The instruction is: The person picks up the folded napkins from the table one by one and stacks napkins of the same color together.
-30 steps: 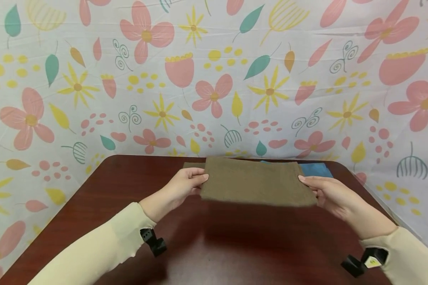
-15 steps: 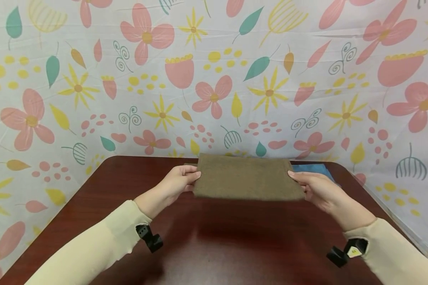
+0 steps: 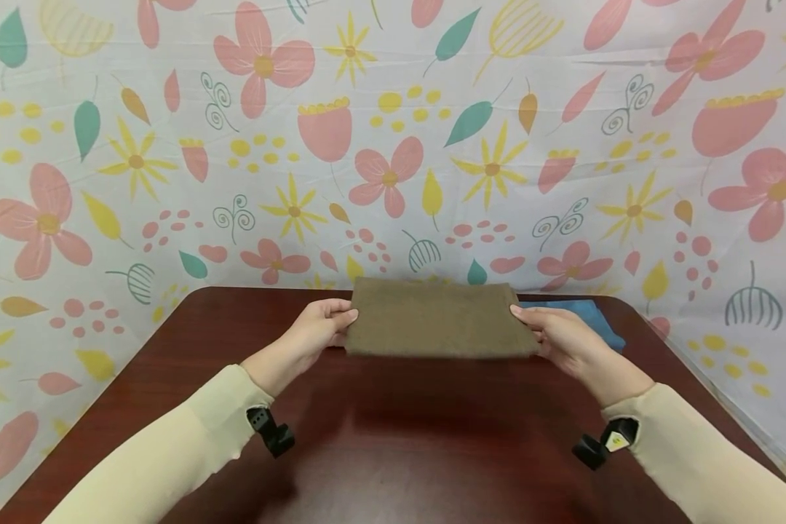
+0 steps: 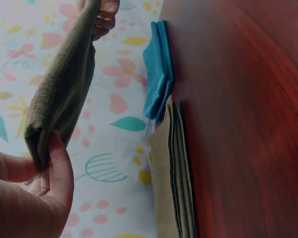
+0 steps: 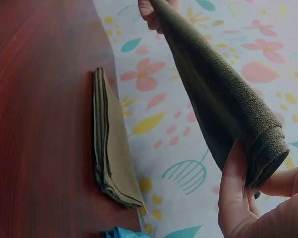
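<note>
Both hands hold a folded olive-brown cloth [image 3: 432, 320] up above the table, stretched level between them. At its left edge my left hand [image 3: 301, 338] pinches it, thumb on top and fingers underneath. The right hand [image 3: 573, 353] pinches the opposite edge in the same way. Rolled or folded layers show at the cloth's end in the right wrist view. Below and behind it, a second folded brown cloth [image 4: 165, 183] lies on the table, hidden in the head view by the held one. A folded blue cloth [image 3: 586, 316] lies at the back right, partly covered by the right hand.
The dark red-brown wooden table [image 3: 393, 451] reaches back to a flowered curtain [image 3: 393, 145] hanging behind its far edge. Black camera mounts [image 3: 271, 431] are strapped at both wrists.
Both hands have carried the brown cloth leftward and slightly up in the head view. It now covers the brown cloth lying behind it, and more of the blue cloth shows.
</note>
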Action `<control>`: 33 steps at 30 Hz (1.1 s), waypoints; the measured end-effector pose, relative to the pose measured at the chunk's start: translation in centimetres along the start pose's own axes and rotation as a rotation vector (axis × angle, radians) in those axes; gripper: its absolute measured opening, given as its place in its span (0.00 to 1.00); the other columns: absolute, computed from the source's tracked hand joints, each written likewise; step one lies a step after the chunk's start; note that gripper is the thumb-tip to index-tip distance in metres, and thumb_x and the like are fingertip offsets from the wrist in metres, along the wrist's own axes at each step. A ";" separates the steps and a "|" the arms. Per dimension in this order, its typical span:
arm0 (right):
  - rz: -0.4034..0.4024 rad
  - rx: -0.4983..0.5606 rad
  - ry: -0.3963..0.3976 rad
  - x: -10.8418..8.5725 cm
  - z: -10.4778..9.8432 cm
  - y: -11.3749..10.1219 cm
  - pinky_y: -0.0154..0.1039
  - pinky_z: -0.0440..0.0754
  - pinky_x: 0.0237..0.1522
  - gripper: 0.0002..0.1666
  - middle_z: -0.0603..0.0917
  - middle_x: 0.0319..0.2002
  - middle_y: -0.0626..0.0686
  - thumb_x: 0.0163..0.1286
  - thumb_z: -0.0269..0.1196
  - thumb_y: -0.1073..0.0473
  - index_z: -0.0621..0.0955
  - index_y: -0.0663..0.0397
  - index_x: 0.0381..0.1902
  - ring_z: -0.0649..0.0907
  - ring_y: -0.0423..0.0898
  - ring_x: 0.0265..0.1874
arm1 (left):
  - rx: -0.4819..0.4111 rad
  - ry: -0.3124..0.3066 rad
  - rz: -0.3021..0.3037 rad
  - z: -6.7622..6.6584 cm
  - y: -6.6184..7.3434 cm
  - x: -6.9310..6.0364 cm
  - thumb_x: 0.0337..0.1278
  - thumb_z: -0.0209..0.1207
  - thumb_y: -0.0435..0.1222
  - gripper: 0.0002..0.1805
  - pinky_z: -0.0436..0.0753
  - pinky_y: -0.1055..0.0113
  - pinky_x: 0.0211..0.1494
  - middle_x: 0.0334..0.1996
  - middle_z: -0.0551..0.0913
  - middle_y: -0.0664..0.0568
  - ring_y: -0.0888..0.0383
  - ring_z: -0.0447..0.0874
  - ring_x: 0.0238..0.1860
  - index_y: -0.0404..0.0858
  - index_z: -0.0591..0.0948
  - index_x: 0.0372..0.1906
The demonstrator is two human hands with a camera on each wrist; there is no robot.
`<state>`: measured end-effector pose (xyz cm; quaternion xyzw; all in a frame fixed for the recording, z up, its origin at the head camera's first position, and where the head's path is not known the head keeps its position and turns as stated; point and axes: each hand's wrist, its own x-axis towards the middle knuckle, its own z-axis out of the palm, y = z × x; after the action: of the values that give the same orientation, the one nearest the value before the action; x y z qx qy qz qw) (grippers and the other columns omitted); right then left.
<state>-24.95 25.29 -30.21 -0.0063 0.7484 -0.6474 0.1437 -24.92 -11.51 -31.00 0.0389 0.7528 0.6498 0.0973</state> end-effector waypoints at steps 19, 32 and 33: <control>0.064 0.017 0.026 3.4 1.6 0.0 0.39 0.63 0.46 0.28 0.68 0.53 0.57 0.74 0.56 0.46 0.63 0.56 0.62 0.65 0.40 0.38 | 0.048 0.095 -0.024 -1.5 -0.9 2.1 0.71 0.52 0.36 0.23 0.80 0.69 0.43 0.42 0.77 0.53 0.63 0.76 0.35 0.29 0.69 0.66; 0.074 0.163 0.026 5.3 2.8 0.6 0.31 0.80 0.43 0.41 0.72 0.58 0.53 0.74 0.56 0.53 0.51 0.61 0.75 0.80 0.36 0.38 | 0.077 0.083 0.002 -2.9 -2.0 3.1 0.71 0.53 0.39 0.26 0.79 0.62 0.52 0.44 0.78 0.49 0.60 0.76 0.39 0.29 0.68 0.67; 0.078 0.173 0.028 5.5 2.9 0.7 0.31 0.81 0.43 0.41 0.74 0.53 0.50 0.74 0.57 0.53 0.52 0.61 0.75 0.81 0.36 0.37 | 0.080 0.083 0.005 -2.9 -2.0 3.1 0.71 0.53 0.39 0.26 0.79 0.61 0.52 0.45 0.78 0.48 0.60 0.76 0.40 0.29 0.68 0.67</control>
<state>-29.44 21.55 -32.32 0.0442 0.6914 -0.7035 0.1584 -28.41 -14.08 -32.88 0.0177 0.7814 0.6206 0.0628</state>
